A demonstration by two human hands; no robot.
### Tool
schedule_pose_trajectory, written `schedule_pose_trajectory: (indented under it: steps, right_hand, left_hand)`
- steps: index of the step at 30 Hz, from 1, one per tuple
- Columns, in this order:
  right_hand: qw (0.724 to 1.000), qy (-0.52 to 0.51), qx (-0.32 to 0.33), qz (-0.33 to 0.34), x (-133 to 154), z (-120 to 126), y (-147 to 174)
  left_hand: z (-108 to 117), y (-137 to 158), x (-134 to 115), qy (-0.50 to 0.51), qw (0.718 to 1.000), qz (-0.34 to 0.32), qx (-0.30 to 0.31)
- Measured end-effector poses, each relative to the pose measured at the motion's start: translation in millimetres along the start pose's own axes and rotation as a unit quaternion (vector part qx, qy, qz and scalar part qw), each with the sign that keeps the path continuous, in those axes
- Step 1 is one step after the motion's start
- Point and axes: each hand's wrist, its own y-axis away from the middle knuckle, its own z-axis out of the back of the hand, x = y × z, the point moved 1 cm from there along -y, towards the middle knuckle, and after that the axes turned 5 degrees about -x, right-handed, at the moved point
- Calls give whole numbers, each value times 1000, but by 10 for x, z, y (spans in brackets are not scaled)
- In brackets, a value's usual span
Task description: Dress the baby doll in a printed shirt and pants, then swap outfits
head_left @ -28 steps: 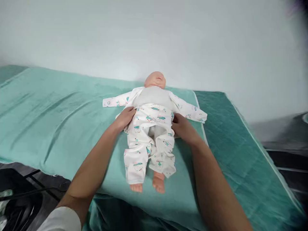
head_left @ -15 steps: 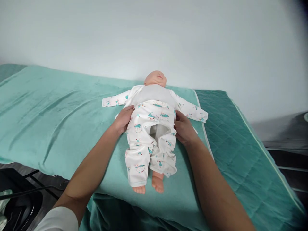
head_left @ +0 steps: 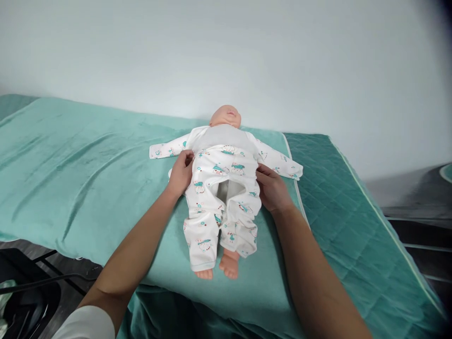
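Note:
A baby doll (head_left: 226, 116) lies on its back with its head toward the wall and its feet toward me. It wears a white long-sleeved top (head_left: 226, 136), arms spread wide, and printed white baby pants (head_left: 226, 165) with an open crotch. The pants reach up over the belly. My left hand (head_left: 181, 173) is closed on the pants at the left side of the waist, its fingertips partly hidden. At the right side of the waist, my right hand (head_left: 274, 187) pinches the pants' edge. Both doll feet (head_left: 229, 264) stick out below the cuffs.
A light green blanket (head_left: 88, 179) covers the bed under the doll, with a darker quilted cover (head_left: 339, 197) at the right. Behind rises a white wall (head_left: 226, 52). A black chair (head_left: 31, 292) stands at the lower left.
My left hand has moved slightly up along the waist. My right hand has shifted a little outward, and the pants' right leg has spread slightly. The doll's feet appear a bit higher.

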Motion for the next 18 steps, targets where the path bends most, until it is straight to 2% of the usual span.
schedule_pose_trajectory:
  steps: [3, 5, 7, 10, 13, 18]
  right_hand:
    - [994, 57, -56, 74, -35, 3, -11]
    - [979, 98, -99, 147, -40, 8, -12]
    - [965, 131, -117, 194, -31, 14, -5]
    - [958, 153, -104, 219, -4, 36, 0]
    - [955, 165, -65, 236, 25, 62, -20]
    - [934, 183, -17, 306, 54, 68, -68]
  left_hand:
    - [21, -21, -4, -85, 988, -126, -34]
    - [30, -36, -25, -133, 969, -206, -29]
    - [32, -50, -48, -159, 955, -250, -21]
    - [21, -69, -63, -160, 958, -238, -18]
    - [-1, -84, -54, -125, 975, -182, -13]
    - [-32, -118, -54, -48, 993, -109, 6]
